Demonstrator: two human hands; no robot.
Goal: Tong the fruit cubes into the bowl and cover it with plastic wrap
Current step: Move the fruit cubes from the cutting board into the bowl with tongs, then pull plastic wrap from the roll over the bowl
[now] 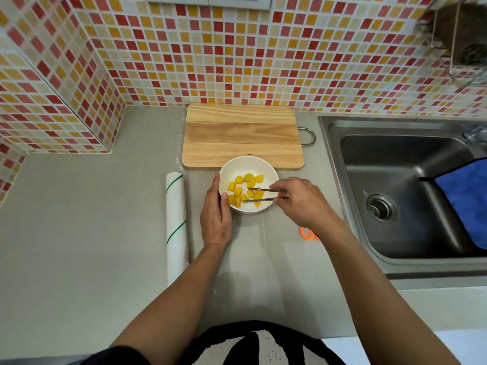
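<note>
A white bowl (237,167) stands on the grey counter just in front of a bare wooden cutting board (242,135). Several yellow fruit cubes (242,189) lie inside it. My left hand (216,214) grips the bowl's left rim, thumb over the edge. My right hand (300,204) holds metal tongs (266,194) from the right; their two tips are apart and reach over the cubes in the bowl. A roll of plastic wrap (176,227) with green stripes lies lengthwise on the counter, left of my left hand.
A steel sink (395,180) with a drain and a blue cloth (466,201) fills the right side. An orange looped object (307,234) peeks out under my right wrist. Mosaic tiled walls close the back and left.
</note>
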